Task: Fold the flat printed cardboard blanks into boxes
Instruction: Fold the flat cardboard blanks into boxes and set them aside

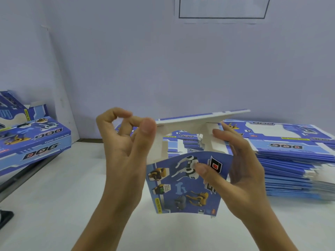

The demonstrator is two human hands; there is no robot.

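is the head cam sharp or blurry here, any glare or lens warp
Head view: soft throughout, with motion blur on the left hand, the right hand and the blue printed cardboard blank they hold; the stack of flat blue blanks smears toward the right edge; wide-angle bending shows on the folded blue dog-print box at left; light is even and bluish, without glare or hard shadows.

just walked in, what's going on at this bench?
A person is folding a printed cardboard blank into a box above the white table. The left hand pinches the edge of its raised white panel, and the right hand grips the printed panel, thumb on the front. It is only partly folded. A stack of flat blanks lies at right, folded boxes at left.
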